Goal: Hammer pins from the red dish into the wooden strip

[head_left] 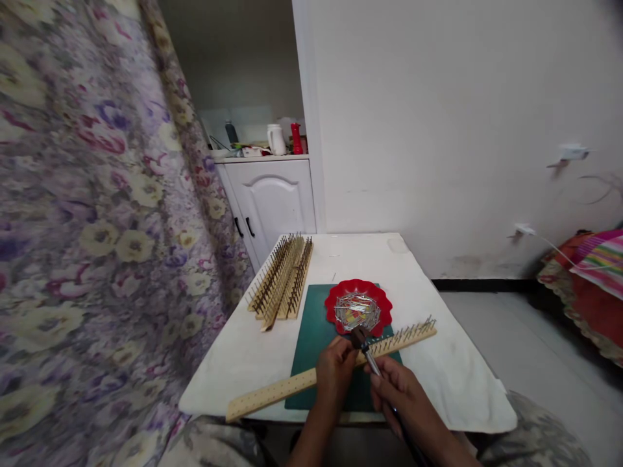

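A long wooden strip lies slantwise across a green cutting mat on a small white table. Its right half carries a row of upright nails; its left half shows bare holes. My left hand is closed, pinching at the strip near its middle; whether a nail is in the fingers is too small to see. My right hand grips the handle of a small hammer, whose head sits right above the strip beside my left fingers. A red scalloped dish full of loose nails stands just behind.
Several finished nailed strips are stacked at the table's back left. A flowered curtain hangs close on the left. Behind stand a white wall and a white cabinet with a jug and bottles. Striped bedding lies at the right.
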The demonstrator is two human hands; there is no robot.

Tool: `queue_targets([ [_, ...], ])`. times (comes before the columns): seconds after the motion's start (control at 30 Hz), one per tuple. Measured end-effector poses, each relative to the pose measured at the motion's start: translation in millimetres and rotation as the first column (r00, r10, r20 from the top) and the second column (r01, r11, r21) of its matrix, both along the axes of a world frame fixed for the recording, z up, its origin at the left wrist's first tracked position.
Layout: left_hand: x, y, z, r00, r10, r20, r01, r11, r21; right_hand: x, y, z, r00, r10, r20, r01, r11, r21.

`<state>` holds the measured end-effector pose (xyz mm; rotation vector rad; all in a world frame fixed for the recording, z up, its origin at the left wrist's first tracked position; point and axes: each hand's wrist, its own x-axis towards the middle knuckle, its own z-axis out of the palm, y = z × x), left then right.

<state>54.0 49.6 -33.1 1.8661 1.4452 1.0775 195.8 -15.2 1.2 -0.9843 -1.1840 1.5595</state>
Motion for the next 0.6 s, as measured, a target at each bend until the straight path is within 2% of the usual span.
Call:
queue_targets([
  [0.27, -1, 0, -0.8, 1.000, 0.001, -0.002, -0.001, 1.000, 0.002, -1, -3, 7.4, 0.998, 0.000, 0.059, 0.000, 1.000, -0.005],
  [0.47, 0, -3, 5.1, 1.000, 0.020, -0.012, -0.020, 1.000, -0.020, 0, -13, 11.5, 0.998, -0.011, 0.060, 0.013, 0.999, -0.038],
  [0.53, 0, -3, 7.0, 1.000, 0.020, -0.011, -0.020, 0.999, -0.028, 5, -22, 9.6, 0.998, 0.000, 0.057, 0.003, 0.999, -0.051],
  [0.6, -1, -3, 7.9, 1.000, 0.018, -0.018, -0.018, 0.999, -0.035, 12, -31, -0.7, 0.996, 0.066, 0.054, -0.064, 0.997, -0.043],
])
